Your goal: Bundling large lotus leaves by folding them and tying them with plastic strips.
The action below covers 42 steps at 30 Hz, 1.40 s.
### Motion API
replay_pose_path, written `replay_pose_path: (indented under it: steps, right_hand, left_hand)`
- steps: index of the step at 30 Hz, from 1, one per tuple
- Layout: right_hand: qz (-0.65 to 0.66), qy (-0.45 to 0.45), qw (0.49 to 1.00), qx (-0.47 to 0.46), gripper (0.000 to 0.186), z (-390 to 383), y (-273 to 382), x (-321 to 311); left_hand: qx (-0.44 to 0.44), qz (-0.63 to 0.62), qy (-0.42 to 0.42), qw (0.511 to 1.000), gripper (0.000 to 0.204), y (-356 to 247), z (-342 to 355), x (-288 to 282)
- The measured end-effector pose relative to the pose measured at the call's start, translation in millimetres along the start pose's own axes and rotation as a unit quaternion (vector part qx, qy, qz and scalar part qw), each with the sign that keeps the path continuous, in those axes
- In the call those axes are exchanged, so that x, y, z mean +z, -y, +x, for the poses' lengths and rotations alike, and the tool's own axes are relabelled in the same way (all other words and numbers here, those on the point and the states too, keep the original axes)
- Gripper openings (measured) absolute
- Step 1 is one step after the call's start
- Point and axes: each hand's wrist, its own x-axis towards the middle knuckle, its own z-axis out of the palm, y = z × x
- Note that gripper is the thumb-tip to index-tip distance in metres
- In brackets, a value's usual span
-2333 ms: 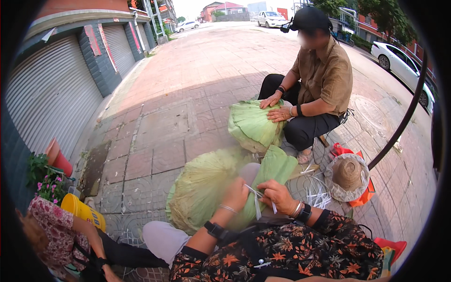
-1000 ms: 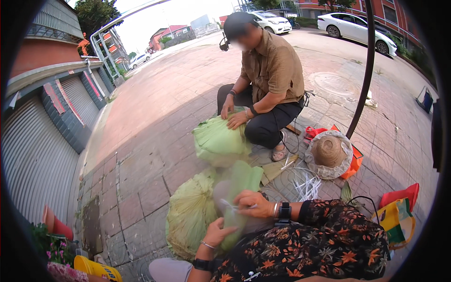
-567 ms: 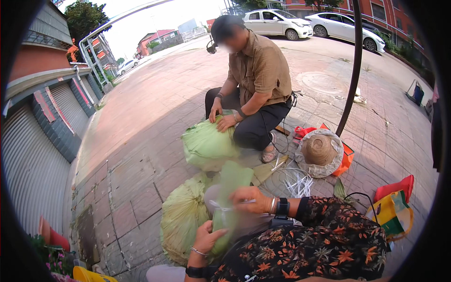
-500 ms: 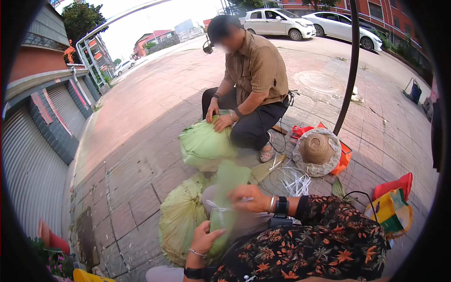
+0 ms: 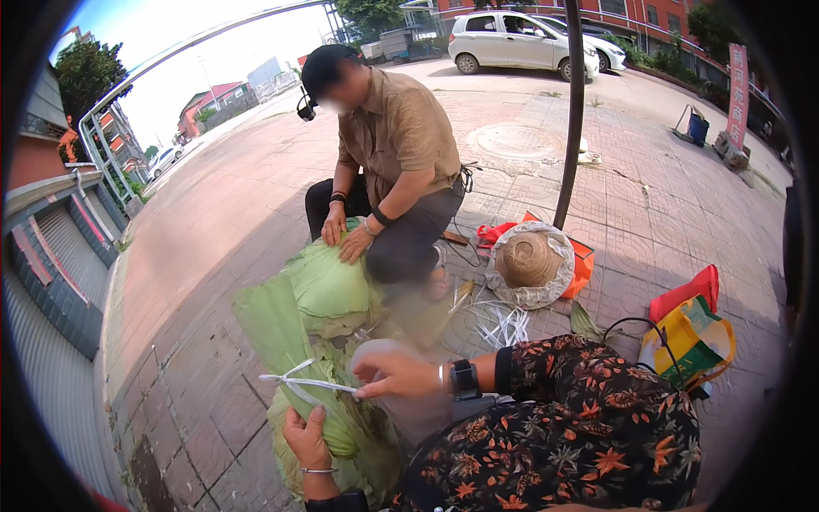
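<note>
A bundle of broad green leaves (image 5: pixel 277 328) leans to the upper left, with a white strip (image 5: pixel 300 381) knotted round it. My left hand (image 5: pixel 309 439) grips the bundle's lower end, thumb on top. To the right of the knot, my right hand (image 5: pixel 399 375) pinches one end of the strip, which is stretched taut. Beneath the bundle lies a large round heap of paler leaves (image 5: pixel 375 448), partly hidden by it. Just beyond, a person in a brown shirt (image 5: pixel 397 128) squats with both hands pressed on another round green leaf pile (image 5: pixel 328 286).
Loose white strips (image 5: pixel 505 328) lie on the paving right of my arm. A straw hat (image 5: pixel 529 260) rests against an orange bag, near a dark pole (image 5: pixel 573 111). Red and yellow bags (image 5: pixel 695 337) stand at the right. Parked cars (image 5: pixel 516 43) are far back.
The bundle has swung from upright to leaning left. My right hand has drawn the strip's end out to the right. The view has turned somewhat rightward; the other person's hands stay on their pile.
</note>
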Motion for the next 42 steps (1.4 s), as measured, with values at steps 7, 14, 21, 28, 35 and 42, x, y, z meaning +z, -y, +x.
replay_pose_path:
  steps: [7,14,21,28,35,42]
  right_hand:
    - [0.105,0.150,0.978,0.099,0.058,28,-11,75]
    - [0.213,0.095,0.958,0.165,0.046,29,-33,102]
    - [0.230,0.004,0.961,0.153,0.043,9,-30,93]
    - [0.268,-0.036,0.949,0.163,0.042,-6,-24,79]
    - [0.266,0.098,0.939,0.193,0.039,-26,-24,78]
    - [0.224,0.185,0.927,0.238,0.046,-12,-21,98]
  left_hand:
    - [0.039,-0.080,-0.083,0.993,0.028,39,-6,-13]
    - [-0.028,-0.148,-0.120,0.981,0.035,64,-5,-10]
    - [-0.035,-0.137,-0.090,0.986,0.038,80,0,4]
    - [-0.160,-0.323,0.038,0.932,0.055,71,-13,3]
    - [-0.157,-0.332,0.014,0.930,0.049,71,-7,-26]
    - [-0.125,-0.294,-0.205,0.925,0.034,85,-35,-64]
